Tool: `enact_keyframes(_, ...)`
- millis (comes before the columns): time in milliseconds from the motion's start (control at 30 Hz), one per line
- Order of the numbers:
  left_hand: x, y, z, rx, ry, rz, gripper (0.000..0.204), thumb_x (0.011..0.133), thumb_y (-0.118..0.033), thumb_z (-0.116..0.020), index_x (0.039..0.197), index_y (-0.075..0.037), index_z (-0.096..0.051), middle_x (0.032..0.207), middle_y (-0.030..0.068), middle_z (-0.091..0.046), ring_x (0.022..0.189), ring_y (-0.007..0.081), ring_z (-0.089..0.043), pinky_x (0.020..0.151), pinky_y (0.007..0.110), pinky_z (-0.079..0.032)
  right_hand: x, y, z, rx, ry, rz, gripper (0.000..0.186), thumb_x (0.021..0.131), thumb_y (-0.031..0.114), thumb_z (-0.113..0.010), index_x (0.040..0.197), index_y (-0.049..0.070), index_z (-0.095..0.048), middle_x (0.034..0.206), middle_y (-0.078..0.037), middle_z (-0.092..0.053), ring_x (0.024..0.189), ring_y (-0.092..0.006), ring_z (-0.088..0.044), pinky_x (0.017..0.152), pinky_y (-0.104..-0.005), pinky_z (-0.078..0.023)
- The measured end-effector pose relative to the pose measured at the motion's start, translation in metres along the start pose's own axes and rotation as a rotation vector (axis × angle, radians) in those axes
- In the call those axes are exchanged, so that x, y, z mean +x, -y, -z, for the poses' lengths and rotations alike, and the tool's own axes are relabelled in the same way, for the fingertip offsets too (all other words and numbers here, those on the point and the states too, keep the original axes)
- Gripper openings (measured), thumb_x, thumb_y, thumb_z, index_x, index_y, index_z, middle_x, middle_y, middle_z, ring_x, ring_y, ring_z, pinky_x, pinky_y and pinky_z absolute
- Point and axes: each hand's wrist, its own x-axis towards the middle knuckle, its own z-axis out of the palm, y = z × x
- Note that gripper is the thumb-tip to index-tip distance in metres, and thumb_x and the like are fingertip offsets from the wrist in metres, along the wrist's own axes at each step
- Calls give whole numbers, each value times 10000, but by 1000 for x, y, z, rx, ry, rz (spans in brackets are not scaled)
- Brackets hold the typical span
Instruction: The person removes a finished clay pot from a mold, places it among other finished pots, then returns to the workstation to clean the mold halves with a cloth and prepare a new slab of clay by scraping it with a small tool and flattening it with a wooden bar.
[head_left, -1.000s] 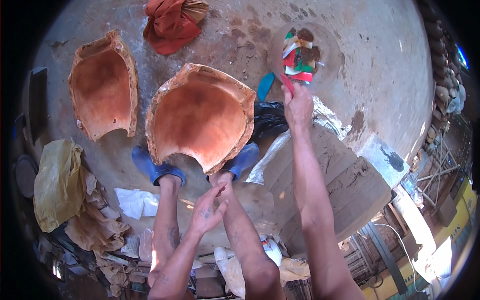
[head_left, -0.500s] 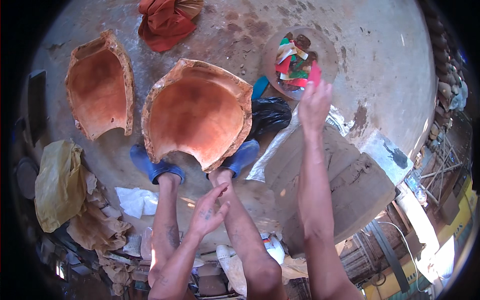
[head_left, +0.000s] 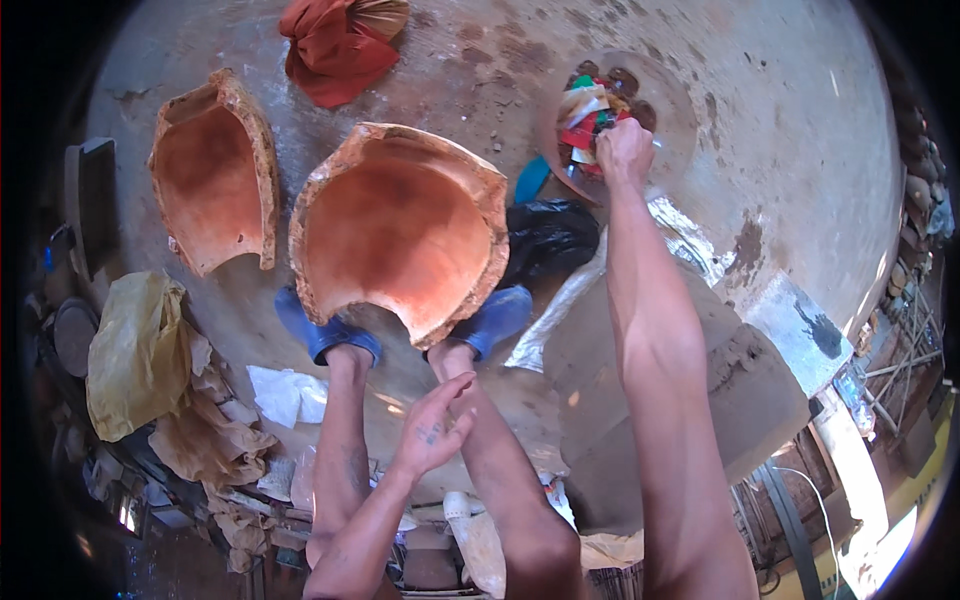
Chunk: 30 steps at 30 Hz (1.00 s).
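right hand (head_left: 625,150) reached out far ahead of me, at the near right part of a shallow round see-through bowl (head_left: 678,122) on the floor (head_left: 790,135). fingers curled in, can't tell if they're pinching anything. coloured scraps (head_left: 580,133), red, green and white, lie in the bowl just left of those fingers; brown lumps (head_left: 642,115) sit beyond them. teal piece (head_left: 532,180) left of the right hand, by the bowl's edge.

left hand (head_left: 437,430) much nearer to me, loosely open, thumb apart from the fingers, over the inner side of my right shin; can't tell if it touches.

ahead of the left hand: big hollow orange-brown shell (head_left: 395,235), rough rim, partly hiding my blue clogs (head_left: 500,318). smaller hollow shell (head_left: 212,175) farther ahead and left. red cloth bundle (head_left: 335,50) farthest ahead, left of the right hand. black plastic bag (head_left: 555,245) nearer to me than the right hand, beside the big shell. grey-brown block (head_left: 600,410) below my right forearm. white sheet (head_left: 285,393) left of the left hand, yellowish plastic (head_left: 140,355) farther left.
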Motion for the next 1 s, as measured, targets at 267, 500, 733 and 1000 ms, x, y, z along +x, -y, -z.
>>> enact_keyframes(267, -49, -16, -80, -289, -69, 118, 528, 1010, -47, -711, 1527, -10, -609, 1388, 185, -740, 1290, 300, -725, 1112, 401, -574, -97, -33, 129, 643, -249, -203, 274, 985, 226, -666, 1136, 3, -620, 995, -320, -763, 1006, -538, -737, 923, -620, -552)
enact_keyframes(500, -50, -189, -120, -182, 81, -226, 648, 1055, -215, -683, 1648, -41, -491, 1670, 200, -518, 1566, 339, -482, 1258, 476, -432, -287, -122, 374, 1035, -361, -229, 222, 1064, 89, -702, 1238, -48, -688, 1082, -190, -827, 974, -206, -809, 832, -370, -629)
enact_keyframes(733, -21, -314, -214, -53, 222, -541, 884, 1101, -426, -589, 1774, -39, -167, 1858, 205, -123, 1725, 371, -59, 1382, 493, -96, -343, -396, 379, 127, -534, -410, 165, 965, 59, -707, 1106, -3, -767, 946, -177, -717, 791, -337, -728, 740, -480, -577)
enact_keyframes(1000, -6, -295, -242, 58, 182, -594, 821, 1189, -566, -260, 1774, -24, -66, 1871, 177, 13, 1720, 366, 79, 1381, 499, 8, -330, -269, 346, 103, -500, -101, 131, 917, 6, -663, 1014, 6, -750, 901, -137, -616, 770, -351, -686, 691, -481, -586)
